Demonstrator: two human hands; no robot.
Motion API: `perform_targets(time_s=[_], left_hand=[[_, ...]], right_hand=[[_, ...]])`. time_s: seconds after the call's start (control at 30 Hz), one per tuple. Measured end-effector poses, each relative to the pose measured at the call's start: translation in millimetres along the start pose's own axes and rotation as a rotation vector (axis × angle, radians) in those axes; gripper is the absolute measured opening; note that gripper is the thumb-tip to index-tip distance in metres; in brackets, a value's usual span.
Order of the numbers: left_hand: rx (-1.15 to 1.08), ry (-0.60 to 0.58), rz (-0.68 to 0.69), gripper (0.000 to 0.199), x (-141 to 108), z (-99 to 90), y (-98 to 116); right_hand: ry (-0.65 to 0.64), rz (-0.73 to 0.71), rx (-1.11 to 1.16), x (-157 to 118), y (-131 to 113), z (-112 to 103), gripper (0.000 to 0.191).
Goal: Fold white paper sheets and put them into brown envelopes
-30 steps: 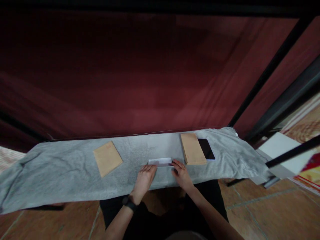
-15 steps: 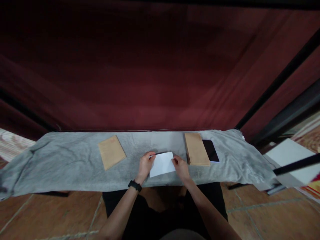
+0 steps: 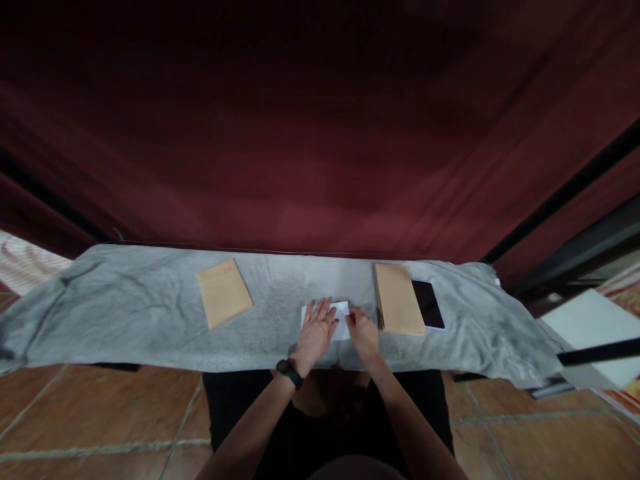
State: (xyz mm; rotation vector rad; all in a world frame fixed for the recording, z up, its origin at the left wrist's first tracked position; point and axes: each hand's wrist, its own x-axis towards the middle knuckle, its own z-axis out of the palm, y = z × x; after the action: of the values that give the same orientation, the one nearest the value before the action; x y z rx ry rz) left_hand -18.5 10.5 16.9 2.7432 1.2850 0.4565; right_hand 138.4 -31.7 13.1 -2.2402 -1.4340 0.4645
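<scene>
A small white paper (image 3: 342, 329) lies on the grey cloth in front of me. My left hand (image 3: 316, 333), with a dark watch on its wrist, rests flat on the paper with fingers spread. At the paper's right edge, my right hand (image 3: 363, 333) has its fingers pinched on it. Just right of that hand is a stack of brown envelopes (image 3: 400, 300), partly over a dark tablet-like device (image 3: 429, 305). One brown envelope (image 3: 225, 295) lies alone to the left.
Grey cloth (image 3: 140, 307) covers the long narrow surface. A dark red panel (image 3: 320, 167) rises behind it. White sheets (image 3: 595, 323) and a black bar are at the far right.
My left hand has let go of the paper's left edge and moved right, onto its top. The paper now lies lower and flatter, while my right hand stays at its right edge.
</scene>
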Motion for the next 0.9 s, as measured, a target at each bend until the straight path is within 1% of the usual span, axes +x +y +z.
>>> perform_targets(time_s=[0.07, 0.13, 0.27, 0.4, 0.47, 0.57, 0.63, 0.7, 0.8, 0.9], left_hand=[[-0.021, -0.017, -0.013, 0.042, -8, 5.9, 9], [-0.027, -0.022, -0.042, 0.045, -14, 9.3, 11], [-0.018, -0.051, -0.044, 0.050, -19, 9.9, 6], [-0.005, -0.076, -0.047, 0.051, -19, 11.4, 5], [-0.003, -0.087, -0.051, 0.051, -18, 13.7, 7], [0.002, -0.102, -0.045, 0.051, -16, 17.6, 9], [0.005, -0.119, -0.006, 0.053, -13, 19.7, 9], [0.011, -0.141, 0.031, 0.053, -10, 21.2, 9], [0.023, -0.152, 0.048, 0.053, -7, 22.6, 8], [0.019, -0.127, 0.038, 0.054, -8, 22.2, 7]], right_hand=[[-0.005, -0.003, 0.019, 5, 3, -1, 0.020], [-0.011, -0.006, 0.030, 8, 4, -2, 0.020], [-0.006, 0.000, -0.001, 4, 4, 0, 0.020], [0.024, -0.002, -0.070, -6, 1, 2, 0.028], [0.072, -0.051, -0.139, -10, -1, 3, 0.031], [0.162, -0.190, -0.208, -14, -3, 6, 0.034], [0.173, -0.287, -0.190, -17, -4, 11, 0.037], [0.157, -0.368, -0.177, -20, -4, 19, 0.043], [0.151, -0.389, -0.217, -24, -3, 29, 0.050], [0.148, -0.383, -0.269, -25, 1, 33, 0.052]])
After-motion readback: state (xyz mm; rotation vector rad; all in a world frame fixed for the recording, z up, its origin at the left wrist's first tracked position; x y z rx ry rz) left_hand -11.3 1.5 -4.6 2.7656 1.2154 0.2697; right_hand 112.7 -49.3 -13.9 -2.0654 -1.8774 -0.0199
